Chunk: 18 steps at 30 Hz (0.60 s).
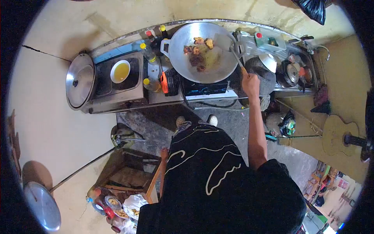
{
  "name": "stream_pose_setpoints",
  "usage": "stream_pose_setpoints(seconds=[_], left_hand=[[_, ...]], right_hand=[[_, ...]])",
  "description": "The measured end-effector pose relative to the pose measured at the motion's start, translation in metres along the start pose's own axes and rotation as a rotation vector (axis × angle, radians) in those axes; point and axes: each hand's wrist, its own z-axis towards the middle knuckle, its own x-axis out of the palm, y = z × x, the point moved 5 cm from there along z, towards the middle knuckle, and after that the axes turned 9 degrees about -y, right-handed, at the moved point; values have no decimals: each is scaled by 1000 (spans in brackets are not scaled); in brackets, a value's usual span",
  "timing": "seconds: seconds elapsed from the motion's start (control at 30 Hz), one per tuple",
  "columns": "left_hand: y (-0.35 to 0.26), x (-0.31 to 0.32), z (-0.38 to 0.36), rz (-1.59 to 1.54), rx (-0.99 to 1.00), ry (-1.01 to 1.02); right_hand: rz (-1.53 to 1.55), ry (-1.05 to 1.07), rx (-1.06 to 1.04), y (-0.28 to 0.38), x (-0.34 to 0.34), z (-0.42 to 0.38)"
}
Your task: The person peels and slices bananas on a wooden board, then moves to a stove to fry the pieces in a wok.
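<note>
My right hand [250, 84] is closed round the handle of a metal spatula [223, 42], whose blade rests in the right side of a large wok [183, 62]. Browned pieces of food [196, 59] and a shallow pool of oil lie in the wok. Beneath it is a black gas stove [206, 88]. My left hand [164, 153] hangs low at my side, close to a wooden frame [154, 177]; its fingers are too small and dim to make out.
Left of the wok stand several yellow-capped bottles [149, 54], an orange lighter [164, 82] and a white bowl of yellow liquid [120, 71]. A large lid [80, 81] leans at the far left. Rightward are a white bowl [267, 62], a plastic container [269, 41] and a sink with pots [292, 73].
</note>
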Motion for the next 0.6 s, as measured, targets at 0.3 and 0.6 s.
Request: stream_pose_setpoints(seconds=[0.3, 0.6], left_hand=[[-61, -9, -19, 282, 569, -164], [-8, 5, -4, -340, -103, -32]], right_hand=[[114, 90, 36, 2, 48, 13], [200, 147, -21, 14, 32, -1]])
